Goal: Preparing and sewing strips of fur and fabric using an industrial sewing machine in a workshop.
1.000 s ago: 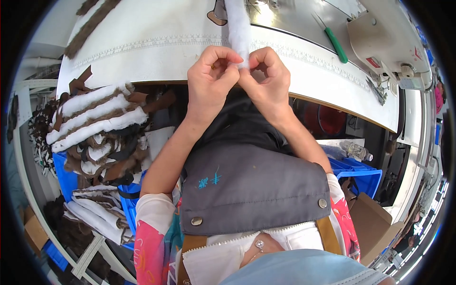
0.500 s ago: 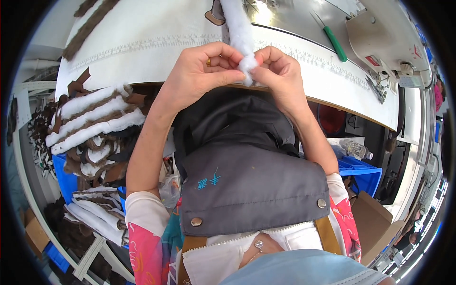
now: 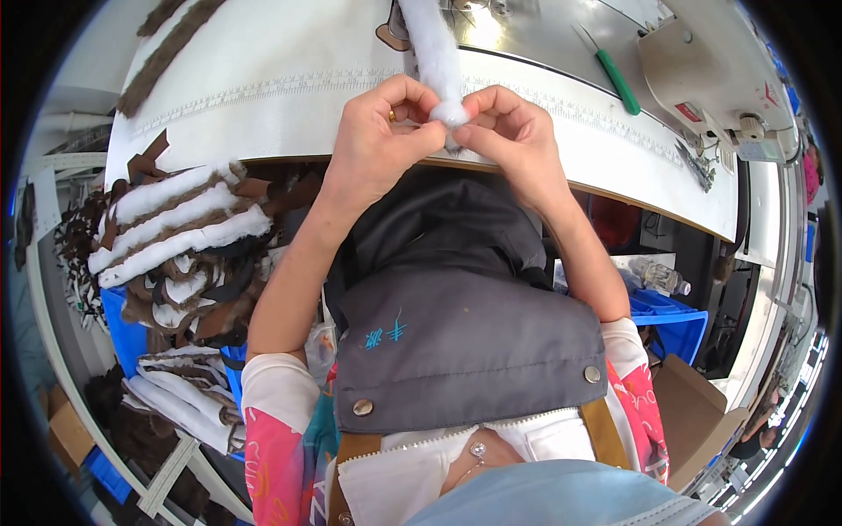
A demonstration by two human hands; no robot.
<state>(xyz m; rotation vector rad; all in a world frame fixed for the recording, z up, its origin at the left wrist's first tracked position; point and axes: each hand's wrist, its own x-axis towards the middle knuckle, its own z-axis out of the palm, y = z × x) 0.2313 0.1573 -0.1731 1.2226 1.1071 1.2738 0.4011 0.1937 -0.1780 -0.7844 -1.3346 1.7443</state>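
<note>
A long strip of fluffy white fur or wadding runs across the white table to its front edge. At the strip's near end, my left hand pinches the material between thumb and fingers; a ring shows on that hand. My right hand pinches the same end from the other side, thumb and forefinger close to the left ones. Between the fingertips the white material bunches into a small tuft, with a darker tip below it. A flat brown piece with a dark edge lies against the strip's left side.
A sewing machine stands at the right, near a green-handled awl and metal snips. Printed ruler markings cross the tabletop. Brown fur strips lie far left. White-and-brown strips are piled over a blue bin at my left.
My left hand has shifted slightly right, its thumb now nearer the right one. The white end has turned and bunched differently, showing a darker tip. The strip has moved slightly left.
</note>
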